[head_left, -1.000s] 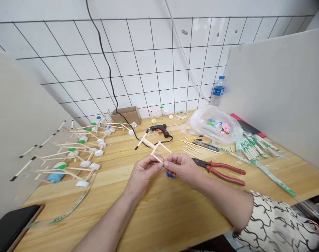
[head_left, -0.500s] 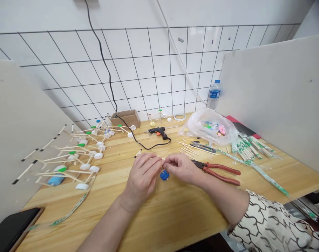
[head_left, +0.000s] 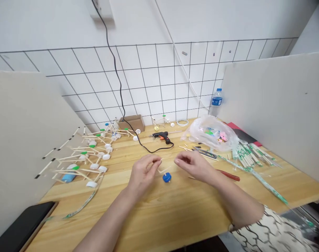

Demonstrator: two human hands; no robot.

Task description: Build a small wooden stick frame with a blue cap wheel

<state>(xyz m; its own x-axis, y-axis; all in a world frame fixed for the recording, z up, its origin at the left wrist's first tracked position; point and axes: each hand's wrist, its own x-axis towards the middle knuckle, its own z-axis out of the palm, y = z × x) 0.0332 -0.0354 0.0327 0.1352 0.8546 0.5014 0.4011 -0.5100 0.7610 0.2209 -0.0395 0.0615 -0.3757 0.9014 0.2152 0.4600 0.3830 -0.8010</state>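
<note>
My left hand [head_left: 145, 172] pinches a thin wooden stick piece [head_left: 162, 170] that ends at a blue bottle cap [head_left: 167, 177] resting on the wooden table [head_left: 159, 210]. My right hand [head_left: 192, 165] hovers a little to the right of the stick, fingers loosely curled with nothing in them. Red-handled pliers [head_left: 228, 175] lie partly hidden behind my right wrist.
Several stick-and-cap models [head_left: 88, 157] line the left side. A black glue gun [head_left: 162, 136] with its cord, a cardboard box [head_left: 131, 122], a plastic bag of caps [head_left: 210, 133], scissors [head_left: 204, 152], packed chopsticks [head_left: 251, 154], a water bottle [head_left: 216, 101] and a dark phone [head_left: 20, 227] surround the work area. Grey partition boards stand left and right.
My right hand has let go of the stick piece and moved right. The blue cap now rests on the table. The camera has tilted up slightly.
</note>
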